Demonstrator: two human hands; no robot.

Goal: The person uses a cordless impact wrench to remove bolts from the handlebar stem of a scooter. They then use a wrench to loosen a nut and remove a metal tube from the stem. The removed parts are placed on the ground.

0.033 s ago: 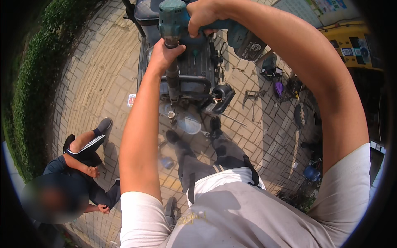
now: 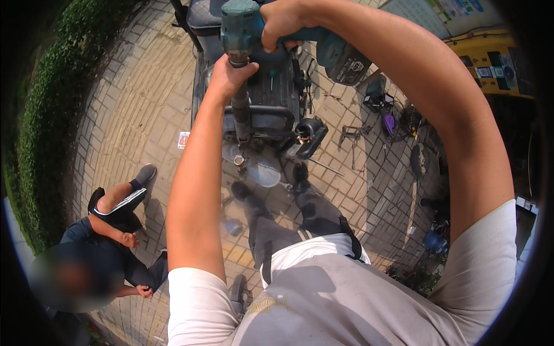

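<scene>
Left grip (image 2: 227,81) and right grip (image 2: 281,24) around teal power tool (image 2: 239,30).

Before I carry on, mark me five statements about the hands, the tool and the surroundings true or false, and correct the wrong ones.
1. The right hand holds the grip of a teal pistol-grip power tool. True.
2. Only one hand is on the tool. False: the left hand also clasps its dark front section, below the teal housing.
3. The grip ends bare. False: a dark battery pack is fitted there.
4. Another person is at the lower left of the view, with no hand on the tool. True.
5. The ground underfoot is a lawn. False: it is block paving.
</scene>
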